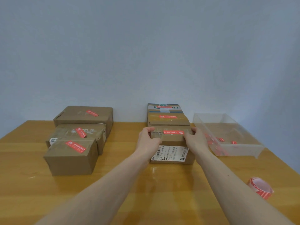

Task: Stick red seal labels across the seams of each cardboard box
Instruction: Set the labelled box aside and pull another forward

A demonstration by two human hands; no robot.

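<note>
A cardboard box [172, 138] with a white shipping label on its front stands at the table's middle right. A red seal label [173, 132] lies across its top seam. My left hand [148, 138] grips the box's left top edge and my right hand [195, 138] grips its right top edge. Behind it stand two more boxes [168, 118], the nearer one with a red label on top. On the left, three boxes [71, 157] each carry a red label [75, 146]. A roll of red labels [260, 187] lies at the near right.
A clear plastic tray [240, 148] at the right holds several loose red labels. The wooden table [123, 159] meets a plain grey wall right behind the boxes. Bare tabletop lies between the two groups of boxes.
</note>
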